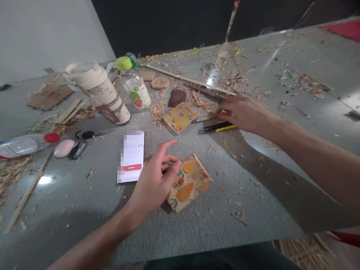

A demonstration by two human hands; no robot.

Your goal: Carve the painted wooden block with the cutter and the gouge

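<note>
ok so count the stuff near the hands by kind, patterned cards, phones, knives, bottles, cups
square fruit-patterned cards: 2
white-screened phone: 1
yellow and black utility knife: 1
clear plastic bottle with green cap: 1
cream lidded tumbler: 1
total: 6

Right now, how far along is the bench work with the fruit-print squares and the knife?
Done, judging by traces: wood shavings litter the grey table, so carving has happened. In hand: the left hand rests on the near fruit-print square pad; the right hand reaches the yellow-and-black utility knife. Left: the second fruit-print square lies untouched, and long wooden strips remain uncut.
</note>
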